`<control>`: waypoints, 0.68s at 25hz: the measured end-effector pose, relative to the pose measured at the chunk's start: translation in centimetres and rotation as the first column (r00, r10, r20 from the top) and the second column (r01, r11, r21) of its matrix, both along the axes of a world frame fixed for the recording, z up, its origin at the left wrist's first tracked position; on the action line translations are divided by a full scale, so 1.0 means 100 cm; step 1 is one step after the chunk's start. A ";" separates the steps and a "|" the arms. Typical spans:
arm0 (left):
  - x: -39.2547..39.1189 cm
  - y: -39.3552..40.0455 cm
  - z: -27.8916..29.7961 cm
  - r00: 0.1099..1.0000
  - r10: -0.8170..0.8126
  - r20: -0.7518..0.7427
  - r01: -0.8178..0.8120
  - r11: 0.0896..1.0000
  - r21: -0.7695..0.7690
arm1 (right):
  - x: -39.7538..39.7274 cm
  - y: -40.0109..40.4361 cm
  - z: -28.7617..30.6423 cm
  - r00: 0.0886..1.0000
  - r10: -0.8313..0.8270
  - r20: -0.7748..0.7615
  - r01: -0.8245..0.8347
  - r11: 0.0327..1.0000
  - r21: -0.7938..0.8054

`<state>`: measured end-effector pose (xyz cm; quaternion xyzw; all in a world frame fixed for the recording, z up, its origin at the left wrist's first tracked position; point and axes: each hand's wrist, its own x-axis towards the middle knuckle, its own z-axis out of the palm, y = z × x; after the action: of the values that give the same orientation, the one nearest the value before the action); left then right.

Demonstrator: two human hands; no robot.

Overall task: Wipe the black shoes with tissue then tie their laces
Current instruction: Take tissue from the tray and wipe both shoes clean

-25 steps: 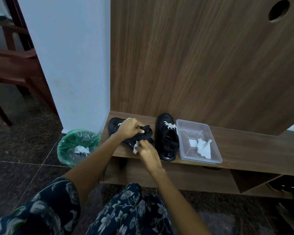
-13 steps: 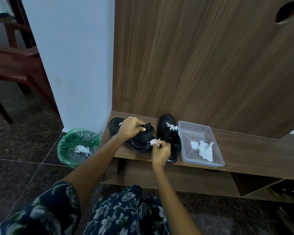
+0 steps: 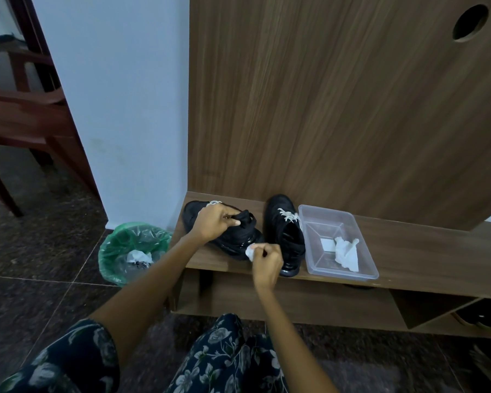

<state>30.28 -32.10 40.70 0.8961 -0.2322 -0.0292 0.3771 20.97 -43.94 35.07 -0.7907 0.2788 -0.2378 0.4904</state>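
**Left shoe gripped at collar, tissue held at its near end**

While the left arm reaches forward across the bench (image 3: 408, 251), the left hand (image 3: 213, 224) lies over the top of the left black shoe (image 3: 233, 236), knuckles up, its fingers curled down around the shoe's collar and tongue, thumb pointing right; the grip is closed on the shoe. White laces (image 3: 214, 203) show just beyond that hand; whether they are tied cannot be told.

The right arm rises from the near edge of the view, wrist bent; the right hand (image 3: 267, 260) sits at the shoe's near right end, fingers curled tight and pinching a crumpled white tissue (image 3: 250, 251); the tissue protrudes from the left side of the fingers and touches, or all but touches, the glossy sole edge of the left shoe.

The right black shoe (image 3: 285, 236) stands just right of the first, toe pointing far, white laces loose across its top; it lies directly behind the right hand, contact not determinable.

A clear plastic tray (image 3: 360, 275) rests on the bench just beside the right shoe, with more white tissue inside; a green-lined bin (image 3: 108, 251) stands on the floor left of the bench, holding a used wad.
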 end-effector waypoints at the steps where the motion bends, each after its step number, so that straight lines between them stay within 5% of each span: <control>1: -0.002 0.001 -0.002 1.000 -0.011 -0.004 0.011 1.000 -0.003 | 0.006 -0.005 0.003 0.999 -0.044 0.001 0.044 0.998 0.051; 6: -0.003 0.010 -0.004 0.996 -0.093 0.018 0.092 0.995 0.035 | 0.038 -0.026 0.016 0.985 -0.153 -0.084 0.168 0.960 0.224; 15: -0.013 0.013 -0.027 0.992 -0.011 0.123 -0.004 0.992 0.124 | 0.000 0.003 -0.001 0.940 0.208 -0.272 -0.164 0.971 0.175; 17: -0.024 0.016 -0.043 0.989 -0.050 0.142 0.027 0.987 0.160 | -0.004 0.004 0.000 0.955 0.147 -0.259 -0.089 0.971 0.222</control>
<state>27.89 -30.51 36.39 0.9183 -0.2733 0.0106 0.2863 20.59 -43.58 35.12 -0.7756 0.3190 -0.0662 0.5406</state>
